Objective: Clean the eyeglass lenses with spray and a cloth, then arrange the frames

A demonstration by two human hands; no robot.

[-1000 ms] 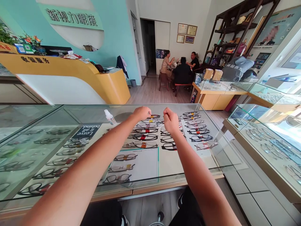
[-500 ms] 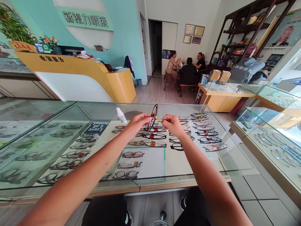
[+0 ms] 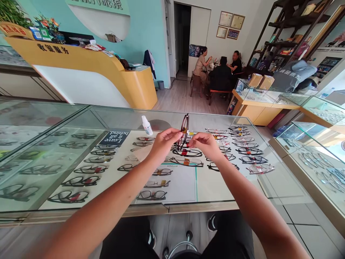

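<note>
In the head view, a pair of dark-rimmed eyeglasses (image 3: pixel 184 126) stands nearly edge-on above the glass display case (image 3: pixel 215 205). My left hand (image 3: pixel 166 141) pinches its rim between thumb and fingers. Close by on the right, my right hand (image 3: pixel 206 144) is closed with fingertips pressed together near the lower part of the frame. Whatever those fingertips hold is too small to make out. A white bottle (image 3: pixel 147 126) stands on the glass beyond my left hand. Under the glass lie rows of eyeglasses, several with red or yellow tags.
A pale, cloth-like patch (image 3: pixel 142 152) shows beside my left forearm. Another glass case (image 3: pixel 309 158) stands to the right. Behind are a yellow counter (image 3: pixel 138 88) and three people seated at a table. A stool base (image 3: pixel 185 245) is between my legs.
The view has tilted down and shifted, so the background sits higher. My right hand's fingertips are nearer the eyeglasses, which my left hand still holds upright.
</note>
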